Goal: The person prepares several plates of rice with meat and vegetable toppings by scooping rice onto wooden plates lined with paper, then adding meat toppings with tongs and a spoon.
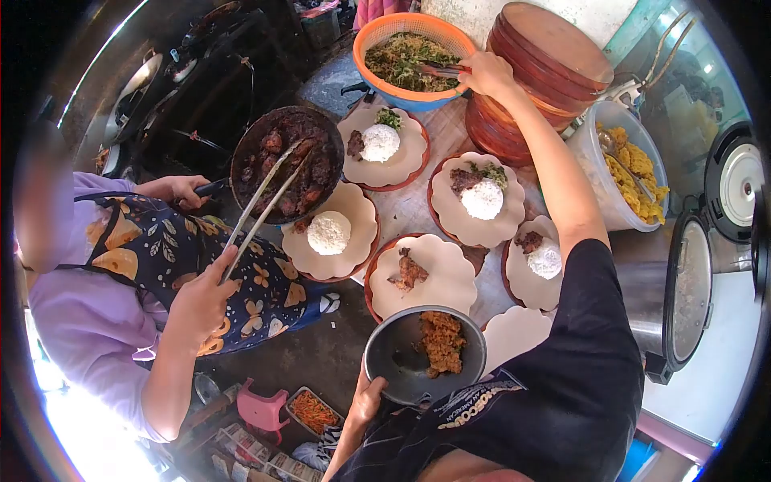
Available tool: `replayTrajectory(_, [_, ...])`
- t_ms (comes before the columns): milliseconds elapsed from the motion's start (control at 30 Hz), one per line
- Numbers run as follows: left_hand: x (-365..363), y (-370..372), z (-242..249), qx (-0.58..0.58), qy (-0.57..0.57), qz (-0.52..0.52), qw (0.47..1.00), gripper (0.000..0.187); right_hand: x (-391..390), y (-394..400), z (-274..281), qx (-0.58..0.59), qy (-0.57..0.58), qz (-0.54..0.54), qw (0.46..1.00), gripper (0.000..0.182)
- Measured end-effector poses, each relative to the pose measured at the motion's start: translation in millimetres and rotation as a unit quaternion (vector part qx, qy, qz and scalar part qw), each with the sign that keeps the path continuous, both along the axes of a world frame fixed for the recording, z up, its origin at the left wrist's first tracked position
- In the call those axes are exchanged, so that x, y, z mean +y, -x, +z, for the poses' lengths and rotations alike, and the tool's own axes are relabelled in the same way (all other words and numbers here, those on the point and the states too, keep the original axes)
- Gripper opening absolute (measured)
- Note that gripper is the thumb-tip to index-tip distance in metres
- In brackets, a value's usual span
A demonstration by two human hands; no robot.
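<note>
My right hand (pixel 487 75) is closed around red-handled tongs (pixel 440 70), whose tips rest in shredded greens (pixel 405 60) inside an orange colander (pixel 371 38). My left hand (pixel 369 395) grips the rim of a dark grey bowl (pixel 393 361) with a clump of orange-brown food (pixel 442 344) at one side. Just beyond the bowl lies a plate (pixel 446 277) with a piece of brown meat (pixel 409 271). Another plate (pixel 502 221) nearer my right arm carries a rice mound (pixel 482 199), dark food and some greens.
At left, a co-worker holds a pan (pixel 265 205) of dark stewed food and long tongs (pixel 261 197). More rice plates (pixel 353 249) cover the table. Stacked brown plates (pixel 554 48), a tub of yellow food (pixel 598 173) and an open rice cooker (pixel 642 273) stand at right.
</note>
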State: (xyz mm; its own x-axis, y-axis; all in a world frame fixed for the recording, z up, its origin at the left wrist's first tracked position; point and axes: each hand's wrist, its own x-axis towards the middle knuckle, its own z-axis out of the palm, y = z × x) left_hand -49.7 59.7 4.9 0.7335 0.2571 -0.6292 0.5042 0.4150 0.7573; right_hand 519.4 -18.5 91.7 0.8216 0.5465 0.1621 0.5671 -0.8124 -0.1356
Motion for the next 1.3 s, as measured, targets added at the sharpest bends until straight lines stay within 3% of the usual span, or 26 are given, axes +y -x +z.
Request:
replayTrajectory(167, [-3.6,3.9,2.4,-0.012,0.011,0.011,1.000,0.057,-25.1,19.7,5.3,-0.031,-0.066,-0.052,0.996,0.029])
replayTrajectory(333, [2.6,19.9,-5.7,-0.005,0.024,-0.031,0.999,0.071,-72.7,53.2,29.3,0.080,-0.146,-0.057,0.984,0.034])
replayTrajectory(433, [3.3,26.3,-6.0,-0.021,0.008,-0.024,0.999,0.070,-108.4,88.7,43.9,0.134,-0.244,-0.057,0.959,0.041])
replayTrajectory(533, [5.8,34.8,-4.7,0.003,-0.003,-0.026,1.000,0.067,-147.9,125.2,53.7,0.148,-0.301,0.013,0.942,0.042])
replayTrajectory(600, [7.6,41.5,-4.4,0.012,-0.019,-0.037,0.999,0.066,-167.6,157.9,61.7,0.156,-0.281,-0.008,0.947,0.041])
replayTrajectory(700, [4.8,51.2,-8.9,0.022,-0.039,-0.026,0.999,0.050,-185.9,205.7,67.9,0.179,-0.274,-0.031,0.944,0.040])
replayTrajectory(1033, [-18.7,87.4,-33.4,0.059,-0.007,-0.010,0.998,0.051,-189.2,271.4,5.2,0.335,-0.258,0.015,0.906,0.036])
replayTrajectory(1200, [-26.3,116.3,-44.2,0.044,0.028,0.048,0.997,0.051,-154.5,270.8,-10.5,0.308,-0.124,0.044,0.942,0.037])
replayTrajectory(1300, [-24.2,137.4,-57.7,0.034,0.019,0.074,0.997,0.050,-116.4,259.0,-28.4,0.208,-0.116,0.114,0.965,0.036])
